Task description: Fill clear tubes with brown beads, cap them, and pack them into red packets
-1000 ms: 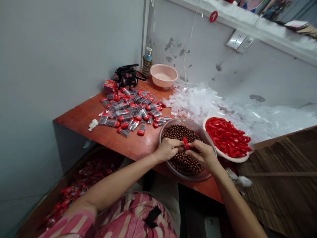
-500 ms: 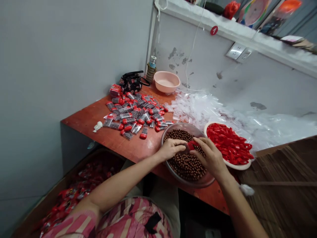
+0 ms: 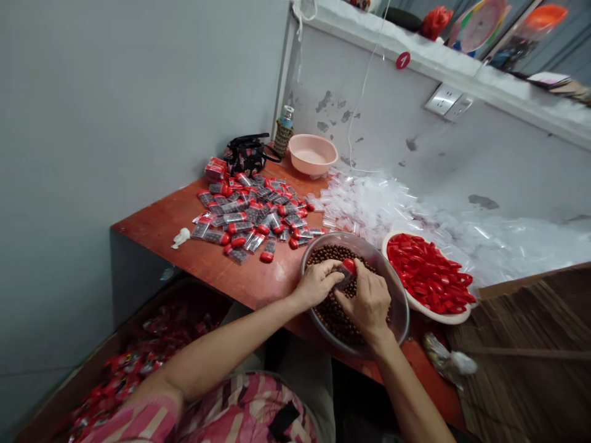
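Fingers (image 3: 329,268) of the left hand (image 3: 316,284) are pinched on a tube (image 3: 343,280) with a red cap (image 3: 348,265) at its far end, held above the beads (image 3: 338,317) in the bowl (image 3: 404,317). Its body looks dark, but the hands hide too much to make out what's inside. Opposite, the right hand (image 3: 369,300) has thumb and forefinger parted about the tube, forefinger against the cap; whether the thumb bears on it I can't tell.

To my eye the cap is being pressed home. It should go best with the left pinch firm on the body and the right push running straight along the tube, so the cap sits square and the plastic doesn't buckle. Working over the bowl seems wise: a stray bead would drop back in.

Mind the bowl's rim, near both wrists; I'd lift before swinging sideways. Right of the bowl, the basin (image 3: 442,318) of loose caps (image 3: 429,274) crowds close, and empty tubes (image 3: 373,197) heap up behind. Left of the bowl, a strip of desk (image 3: 277,274) gives the easiest way out, short of the capped pile (image 3: 253,209). The desk's front edge runs close below the bowl, so avoid knocks toward the lap.
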### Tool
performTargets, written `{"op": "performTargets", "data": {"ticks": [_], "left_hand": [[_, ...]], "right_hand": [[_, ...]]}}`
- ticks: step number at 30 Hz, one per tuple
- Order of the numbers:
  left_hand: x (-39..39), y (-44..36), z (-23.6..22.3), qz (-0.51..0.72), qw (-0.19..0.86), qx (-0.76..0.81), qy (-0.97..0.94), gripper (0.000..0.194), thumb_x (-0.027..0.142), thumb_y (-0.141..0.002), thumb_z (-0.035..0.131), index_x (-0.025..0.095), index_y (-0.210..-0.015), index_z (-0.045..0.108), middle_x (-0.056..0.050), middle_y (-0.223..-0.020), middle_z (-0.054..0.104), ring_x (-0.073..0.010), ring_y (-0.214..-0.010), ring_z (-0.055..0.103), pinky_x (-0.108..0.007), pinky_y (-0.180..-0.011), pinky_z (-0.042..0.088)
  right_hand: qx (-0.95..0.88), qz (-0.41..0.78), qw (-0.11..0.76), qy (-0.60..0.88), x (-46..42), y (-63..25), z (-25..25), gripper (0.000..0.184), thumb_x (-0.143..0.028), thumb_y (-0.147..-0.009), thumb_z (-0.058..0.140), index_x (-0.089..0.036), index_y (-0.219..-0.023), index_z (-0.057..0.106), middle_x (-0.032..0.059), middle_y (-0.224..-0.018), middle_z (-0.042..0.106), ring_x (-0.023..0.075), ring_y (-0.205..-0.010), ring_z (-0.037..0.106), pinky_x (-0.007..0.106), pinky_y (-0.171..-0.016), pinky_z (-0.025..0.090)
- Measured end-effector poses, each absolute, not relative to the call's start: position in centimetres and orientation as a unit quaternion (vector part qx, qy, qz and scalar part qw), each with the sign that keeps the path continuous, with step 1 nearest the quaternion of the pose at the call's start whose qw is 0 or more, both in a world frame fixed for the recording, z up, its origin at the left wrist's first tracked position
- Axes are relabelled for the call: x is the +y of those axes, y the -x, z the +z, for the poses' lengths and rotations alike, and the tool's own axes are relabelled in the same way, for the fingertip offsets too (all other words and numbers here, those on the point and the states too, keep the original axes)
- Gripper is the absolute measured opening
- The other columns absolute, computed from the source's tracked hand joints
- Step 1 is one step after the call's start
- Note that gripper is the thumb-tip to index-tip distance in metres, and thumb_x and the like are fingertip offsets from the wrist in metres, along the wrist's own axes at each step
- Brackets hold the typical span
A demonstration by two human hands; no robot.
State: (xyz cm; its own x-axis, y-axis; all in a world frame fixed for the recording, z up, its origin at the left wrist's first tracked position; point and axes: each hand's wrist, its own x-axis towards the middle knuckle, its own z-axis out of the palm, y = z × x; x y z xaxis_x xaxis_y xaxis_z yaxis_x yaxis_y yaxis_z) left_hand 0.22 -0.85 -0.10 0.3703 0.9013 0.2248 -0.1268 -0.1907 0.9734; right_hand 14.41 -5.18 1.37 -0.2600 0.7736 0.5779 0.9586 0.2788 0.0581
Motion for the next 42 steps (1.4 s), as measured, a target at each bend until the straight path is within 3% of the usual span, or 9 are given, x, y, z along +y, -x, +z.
{"op": "performTargets", "data": {"ticks": [5, 12, 14, 17, 19, 23, 27, 33, 42], "left_hand": [[-0.7, -0.5, -0.4, 0.469, 0.577, 0.302, -0.597, 0.027, 0.016, -0.075, 0.052, 0.013, -0.100, 0.060, -0.004, -0.092, 0.066, -0.0157, -0.084, 0.060, -0.027, -0.081, 0.046], [-0.7, -0.8, -0.4, 0.493, 0.520, 0.338, -0.610, 0.026, 0.021, -0.077, 0.051, 0.017, -0.101, 0.060, -0.004, -0.096, 0.065, -0.0168, -0.090, 0.059, -0.029, -0.084, 0.045], [-0.7, -0.9, -0.5, 0.509, 0.523, 0.336, -0.595, 0.026, 0.023, -0.077, 0.053, 0.016, -0.101, 0.060, -0.005, -0.097, 0.065, -0.0174, -0.092, 0.058, -0.030, -0.086, 0.044], [-0.6, -1.1, -0.7, 0.535, 0.572, 0.300, -0.544, 0.033, 0.023, -0.076, 0.055, 0.016, -0.108, 0.056, -0.006, -0.099, 0.064, -0.0172, -0.092, 0.058, -0.032, -0.086, 0.045], [-0.6, -1.1, -0.6, 0.548, 0.616, 0.271, -0.498, 0.044, 0.024, -0.076, 0.056, 0.018, -0.119, 0.048, -0.005, -0.097, 0.063, -0.0161, -0.089, 0.059, -0.033, -0.084, 0.047], [-1.0, -0.5, 0.3, 0.557, 0.694, 0.229, -0.395, 0.052, 0.029, -0.076, 0.058, 0.023, -0.124, 0.042, -0.003, -0.090, 0.062, -0.0139, -0.074, 0.061, -0.034, -0.074, 0.052], [-0.5, 1.5, 1.4, 0.596, 0.700, 0.212, -0.330, 0.049, 0.031, -0.075, 0.060, 0.025, -0.122, 0.045, -0.004, -0.097, 0.061, -0.0137, -0.071, 0.063, -0.034, -0.070, 0.053], [1.8, 5.7, 0.4, 0.652, 0.637, 0.270, -0.310, 0.053, 0.034, -0.071, 0.064, 0.026, -0.120, 0.046, -0.001, -0.089, 0.063, -0.0124, -0.065, 0.063, -0.031, -0.066, 0.054], [2.9, 12.3, -5.3, 0.637, 0.502, 0.448, -0.378, 0.047, 0.037, -0.074, 0.058, 0.020, -0.117, 0.052, -0.002, -0.083, 0.062, -0.0108, -0.065, 0.058, -0.023, -0.061, 0.048]], "right_hand": [[-0.773, -0.210, 0.224, 0.556, -5.2, -14.3, 1.5, 0.061, -0.037, -0.077, 0.052, -0.010, -0.129, 0.034, 0.0177, -0.107, 0.060, 0.0282, -0.095, 0.056, 0.039, -0.083, 0.041], [-0.782, -0.166, 0.198, 0.568, -4.4, -13.9, 1.2, 0.058, -0.032, -0.079, 0.048, -0.010, -0.130, 0.033, 0.0183, -0.114, 0.056, 0.0291, -0.103, 0.053, 0.043, -0.086, 0.040], [-0.785, -0.154, 0.192, 0.569, -4.9, -13.6, 1.5, 0.064, -0.032, -0.079, 0.050, -0.010, -0.134, 0.026, 0.0192, -0.124, 0.049, 0.0304, -0.112, 0.046, 0.044, -0.089, 0.038], [-0.765, -0.116, 0.214, 0.596, -7.1, -13.6, 1.6, 0.089, -0.044, -0.074, 0.057, -0.009, -0.139, 0.007, 0.0209, -0.137, 0.033, 0.0320, -0.121, 0.038, 0.046, -0.092, 0.037], [-0.745, -0.096, 0.238, 0.616, -9.3, -13.8, 0.9, 0.093, -0.048, -0.074, 0.057, -0.010, -0.140, 0.003, 0.0195, -0.136, 0.036, 0.0298, -0.117, 0.043, 0.044, -0.090, 0.040], [-0.780, -0.163, 0.229, 0.559, -13.1, -13.9, -1.7, 0.058, -0.043, -0.082, 0.050, -0.015, -0.132, 0.035, 0.0130, -0.120, 0.055, 0.0248, -0.107, 0.053, 0.037, -0.087, 0.041], [-0.812, -0.210, 0.198, 0.507, -13.2, -13.2, -3.3, 0.035, -0.041, -0.086, 0.045, -0.018, -0.108, 0.058, 0.0084, -0.107, 0.064, 0.0210, -0.097, 0.059, 0.030, -0.081, 0.041], [-0.798, -0.200, 0.193, 0.535, -7.9, -13.4, -2.9, 0.032, -0.041, -0.088, 0.041, -0.018, -0.093, 0.063, 0.0053, -0.093, 0.069, 0.0154, -0.085, 0.061, 0.024, -0.075, 0.039], [-0.778, -0.263, 0.155, 0.549, 0.1, -16.3, -3.4, 0.033, -0.044, -0.087, 0.042, -0.021, -0.094, 0.064, 0.0011, -0.082, 0.069, 0.0118, -0.069, 0.060, 0.022, -0.056, 0.031]]}}
